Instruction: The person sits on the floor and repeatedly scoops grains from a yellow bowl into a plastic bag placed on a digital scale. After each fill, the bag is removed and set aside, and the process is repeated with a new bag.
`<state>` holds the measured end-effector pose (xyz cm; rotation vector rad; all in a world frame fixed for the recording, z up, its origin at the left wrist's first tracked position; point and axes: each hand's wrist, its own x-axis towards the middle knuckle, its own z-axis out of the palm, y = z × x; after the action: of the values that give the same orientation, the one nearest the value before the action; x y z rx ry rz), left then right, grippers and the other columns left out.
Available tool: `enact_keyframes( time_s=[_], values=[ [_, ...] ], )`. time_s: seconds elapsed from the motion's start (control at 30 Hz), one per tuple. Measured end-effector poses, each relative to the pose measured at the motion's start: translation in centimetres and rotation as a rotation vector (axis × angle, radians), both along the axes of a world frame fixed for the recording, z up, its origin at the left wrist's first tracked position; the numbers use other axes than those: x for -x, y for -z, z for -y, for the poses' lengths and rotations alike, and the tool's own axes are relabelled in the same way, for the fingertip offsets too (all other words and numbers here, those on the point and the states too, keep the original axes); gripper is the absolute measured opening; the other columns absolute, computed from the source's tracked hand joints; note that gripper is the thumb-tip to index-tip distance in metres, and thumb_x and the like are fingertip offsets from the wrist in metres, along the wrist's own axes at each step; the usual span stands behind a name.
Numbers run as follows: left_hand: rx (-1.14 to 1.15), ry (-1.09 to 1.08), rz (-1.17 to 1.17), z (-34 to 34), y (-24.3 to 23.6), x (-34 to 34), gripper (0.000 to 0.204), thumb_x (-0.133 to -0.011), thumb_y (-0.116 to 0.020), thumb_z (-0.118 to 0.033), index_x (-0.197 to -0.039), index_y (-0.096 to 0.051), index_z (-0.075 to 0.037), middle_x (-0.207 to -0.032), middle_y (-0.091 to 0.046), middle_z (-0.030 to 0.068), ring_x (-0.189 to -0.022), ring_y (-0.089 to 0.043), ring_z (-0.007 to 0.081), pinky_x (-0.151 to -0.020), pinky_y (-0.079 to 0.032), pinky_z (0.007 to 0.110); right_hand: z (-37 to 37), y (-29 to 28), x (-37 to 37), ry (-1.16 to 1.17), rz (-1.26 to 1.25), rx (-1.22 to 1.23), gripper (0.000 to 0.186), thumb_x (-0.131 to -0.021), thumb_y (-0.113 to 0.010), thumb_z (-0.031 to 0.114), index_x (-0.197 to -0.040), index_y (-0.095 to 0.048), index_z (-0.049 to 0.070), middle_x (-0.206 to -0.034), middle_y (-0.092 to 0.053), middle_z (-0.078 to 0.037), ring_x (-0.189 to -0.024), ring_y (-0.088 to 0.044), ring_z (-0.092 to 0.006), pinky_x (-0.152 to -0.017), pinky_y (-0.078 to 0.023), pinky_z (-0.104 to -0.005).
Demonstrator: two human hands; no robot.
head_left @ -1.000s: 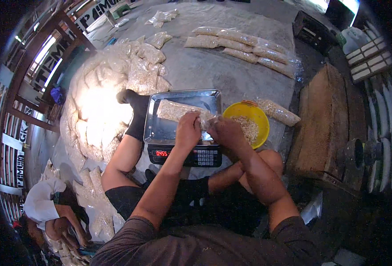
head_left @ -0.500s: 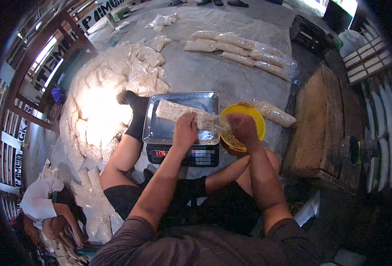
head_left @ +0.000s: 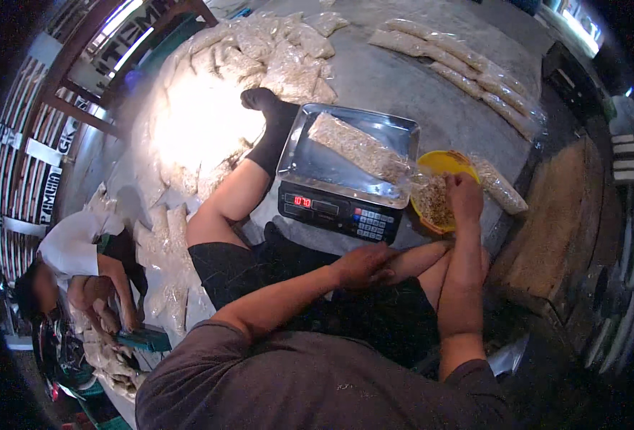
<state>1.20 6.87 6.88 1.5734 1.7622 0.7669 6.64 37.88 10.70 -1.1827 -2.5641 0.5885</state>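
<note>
Right hand [head_left: 465, 197] hovers over the yellow basin [head_left: 427, 159], grip impossible to tell; left hand [head_left: 363, 265] hangs loosely open, filled plastic bag [head_left: 353, 145] lying on the digital scale [head_left: 342, 215].

On the ground sheet [head_left: 388, 86], the scale [head_left: 324, 219] carries its tray [head_left: 394, 135]. A filled bag [head_left: 351, 145] lies aslant on this, from the far left corner to the right edge. Just right of the tray stands the bowl [head_left: 467, 165], loose pieces [head_left: 426, 195] inside; another bag [head_left: 502, 188] lies behind it to the right. Bags are heaped [head_left: 249, 61] to the left, past the left leg [head_left: 223, 195]; long bags [head_left: 467, 68] lie behind, near the sheet's right edge, and a wooden block [head_left: 557, 222] beyond that edge.
</note>
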Motion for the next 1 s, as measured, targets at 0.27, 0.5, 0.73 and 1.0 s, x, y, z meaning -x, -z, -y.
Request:
enact_keyframes(
  time_s=[0.27, 0.5, 0.73, 1.0],
  values=[
    [0.312, 0.201, -0.069, -4.9, -8.1, 1.1, 0.052, -0.088, -0.069, -0.029, -0.134, -0.058, -0.007, -0.121, -0.064, 0.0227, -0.11, -0.063, 0.042, -0.093, -0.052, 0.05, -2.2, 2.9, -1.6, -0.033, 0.039, -0.003, 0.039, -0.094, -0.066, 0.043, -0.109, -0.071, 0.007, -0.099, -0.075, -0.015, -0.086, -0.072, -0.0352, -0.081, -0.056, -0.0465],
    [-0.458, -0.47, -0.56, -9.2, -9.4, 4.8, 0.058, -0.085, -0.069, -0.024, -0.139, -0.057, -0.008, -0.147, -0.043, 0.027, -0.135, -0.043, 0.0462, -0.108, -0.039, 0.054, 0.1, -1.0, -0.4, -0.125, -0.334, -0.021, 0.049, -0.09, -0.072, 0.042, -0.121, -0.069, 0.003, -0.103, -0.074, -0.019, -0.097, -0.072, -0.0361, -0.087, -0.055, -0.043],
    [-0.344, -0.46, -0.74, -11.9, -7.6, 7.9, 0.046, -0.083, -0.069, -0.02, -0.127, -0.064, -0.007, -0.145, -0.049, 0.0214, -0.138, -0.041, 0.0433, -0.114, -0.033, 0.054, -2.2, 1.4, 1.3, -0.004, -0.124, 0.245, 0.049, -0.092, -0.07, 0.04, -0.121, -0.069, 0.0, -0.11, -0.073, -0.02, -0.107, -0.069, -0.0347, -0.094, -0.053, -0.0437],
    [-0.735, -0.833, -0.211, -0.5, -14.5, 12.8, 0.02, -0.088, -0.065, -0.006, -0.107, -0.072, -0.003, -0.116, -0.071, 0.0135, -0.11, -0.066, 0.031, -0.097, -0.052, 0.041, -5.3, 6.2, -0.7, -0.216, -0.3, 0.293, 0.055, -0.097, -0.064, 0.044, -0.126, -0.065, -0.002, -0.11, -0.071, -0.018, -0.099, -0.07, -0.03, -0.09, -0.054, -0.0411]
  ],
)
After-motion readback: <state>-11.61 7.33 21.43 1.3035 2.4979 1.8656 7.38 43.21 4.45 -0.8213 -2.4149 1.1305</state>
